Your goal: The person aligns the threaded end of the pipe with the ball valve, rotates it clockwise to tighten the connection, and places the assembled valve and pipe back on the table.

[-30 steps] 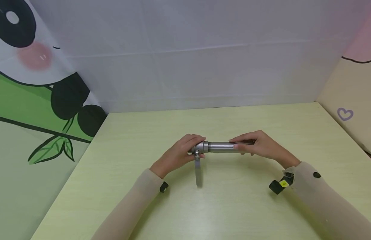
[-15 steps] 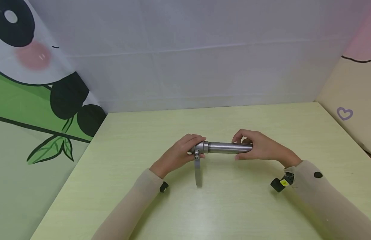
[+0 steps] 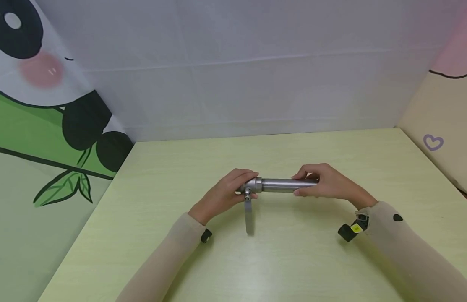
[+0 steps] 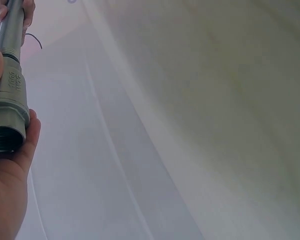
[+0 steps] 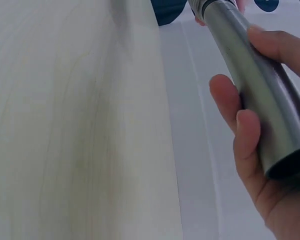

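L hand (image 3: 226,189) curled round valve (image 3: 251,184); R hand (image 3: 331,183) pinches pipe (image 3: 278,185) right of valve, gap pipe-wide. Prob. best kept in line w/ valve.

Pale wood-grain tabletop (image 3: 286,260); creased grey backdrop (image 3: 237,92) behind; purple heart (image 3: 433,139) on right-hand panel (image 3: 437,109); leaf drawing (image 3: 57,191) left.

Pale yellow-green tabletop (image 3: 293,268), probably wood-grained, soft arm shadows (image 3: 191,262) across it

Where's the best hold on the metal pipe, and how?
Probably near the open end of the metal pipe, from the right, wrapping around it: it is smooth, straight and round there, where the right hand holds it. The left hand grips the valve at the other end.
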Available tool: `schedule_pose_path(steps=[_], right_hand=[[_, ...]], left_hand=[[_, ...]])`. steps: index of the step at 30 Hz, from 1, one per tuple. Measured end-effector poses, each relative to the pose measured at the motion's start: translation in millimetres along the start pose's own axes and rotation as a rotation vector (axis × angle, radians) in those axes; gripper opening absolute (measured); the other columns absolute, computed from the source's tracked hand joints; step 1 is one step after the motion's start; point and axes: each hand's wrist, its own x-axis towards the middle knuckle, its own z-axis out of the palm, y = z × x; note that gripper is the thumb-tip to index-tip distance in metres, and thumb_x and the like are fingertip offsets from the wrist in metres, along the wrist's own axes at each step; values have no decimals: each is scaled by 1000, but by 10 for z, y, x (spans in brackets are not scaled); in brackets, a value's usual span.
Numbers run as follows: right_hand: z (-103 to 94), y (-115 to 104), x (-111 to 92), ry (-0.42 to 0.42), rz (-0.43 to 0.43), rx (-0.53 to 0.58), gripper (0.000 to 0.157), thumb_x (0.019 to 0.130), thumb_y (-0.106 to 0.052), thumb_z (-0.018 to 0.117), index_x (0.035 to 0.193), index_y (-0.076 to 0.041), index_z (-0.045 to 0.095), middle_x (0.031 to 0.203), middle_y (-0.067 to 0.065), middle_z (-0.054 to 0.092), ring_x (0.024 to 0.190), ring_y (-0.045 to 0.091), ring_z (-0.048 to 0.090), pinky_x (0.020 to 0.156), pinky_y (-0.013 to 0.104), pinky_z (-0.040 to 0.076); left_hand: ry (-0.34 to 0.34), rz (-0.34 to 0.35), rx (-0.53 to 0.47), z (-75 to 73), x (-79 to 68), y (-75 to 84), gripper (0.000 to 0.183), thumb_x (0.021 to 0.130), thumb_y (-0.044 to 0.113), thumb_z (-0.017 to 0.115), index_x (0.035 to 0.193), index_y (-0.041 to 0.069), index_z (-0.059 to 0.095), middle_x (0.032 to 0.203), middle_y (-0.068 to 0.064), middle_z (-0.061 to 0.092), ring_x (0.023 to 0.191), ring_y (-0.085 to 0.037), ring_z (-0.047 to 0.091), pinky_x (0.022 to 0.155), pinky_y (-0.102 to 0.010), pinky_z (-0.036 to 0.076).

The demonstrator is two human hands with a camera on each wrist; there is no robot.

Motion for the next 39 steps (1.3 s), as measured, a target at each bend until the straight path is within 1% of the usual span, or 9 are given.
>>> schedule_pose_path(steps=[4, 7, 11, 17, 27, 29, 31, 36, 39], right_hand=[[-23, 14, 2, -26, 81, 39, 31, 84, -26, 76, 112, -16, 68, 81, 8, 68, 71, 32, 62, 53, 36, 54], [-31, 20, 13, -32, 123, 73, 32, 86, -28, 73, 114, -13, 69, 82, 11, 69, 75, 35, 62, 54, 37, 55], [-35, 20, 34, -38, 201, 137, 32, 89, -29, 69, 114, -8, 70, 89, 17, 69, 78, 35, 62, 53, 35, 53], [-40, 5, 55, -59, 280, 175, 36, 90, -30, 67, 117, -5, 68, 96, 12, 70, 80, 31, 64, 52, 31, 49], [-74, -61, 43, -109, 274, 70, 36, 92, -36, 64, 120, -13, 68, 95, 15, 68, 81, 32, 60, 58, 34, 54], [-74, -68, 37, -124, 236, 50, 36, 94, -35, 63, 123, -15, 66, 95, 15, 67, 79, 34, 59, 57, 34, 53], [-69, -73, 34, -134, 194, 26, 38, 92, -34, 65, 127, -19, 62, 101, 12, 64, 78, 32, 59, 56, 34, 52], [-46, -61, 30, -152, 94, 4, 53, 80, -26, 79, 127, -20, 55, 116, 10, 54, 83, 23, 62, 67, 32, 53], [-33, -54, 28, -146, 59, 10, 52, 78, -22, 81, 121, -17, 54, 113, 11, 52, 85, 24, 62, 74, 32, 53]], left_hand=[[6, -2, 4, -2, 0, -1, 57, 77, 18, 81, 128, 6, 57, 121, -7, 60, 108, -18, 58, 93, -22, 53], [14, -1, -2, -4, -1, -4, 59, 76, 16, 82, 128, 6, 57, 121, -7, 60, 109, -18, 58, 93, -22, 53], [25, -2, -8, -5, 4, -8, 60, 75, 14, 83, 129, 6, 57, 122, -7, 59, 110, -18, 58, 94, -23, 53], [20, 2, -4, -2, 4, -12, 59, 76, 16, 81, 129, 6, 57, 122, -7, 59, 111, -18, 58, 93, -23, 53], [25, 6, -8, 18, -7, -10, 60, 74, 13, 83, 128, 6, 58, 121, -6, 60, 110, -18, 58, 93, -23, 53], [25, 8, -5, 19, -7, -11, 61, 74, 13, 84, 128, 6, 57, 122, -6, 60, 110, -18, 58, 93, -23, 53], [26, 8, -4, 20, -7, -13, 61, 74, 13, 84, 128, 7, 57, 122, -7, 60, 110, -18, 58, 94, -24, 53], [22, 13, 7, 14, -6, -25, 60, 75, 16, 82, 129, 7, 57, 122, -7, 60, 110, -19, 58, 95, -24, 52], [16, 13, 8, 7, -9, -30, 59, 77, 17, 81, 129, 7, 56, 122, -6, 60, 110, -18, 58, 94, -24, 52]])
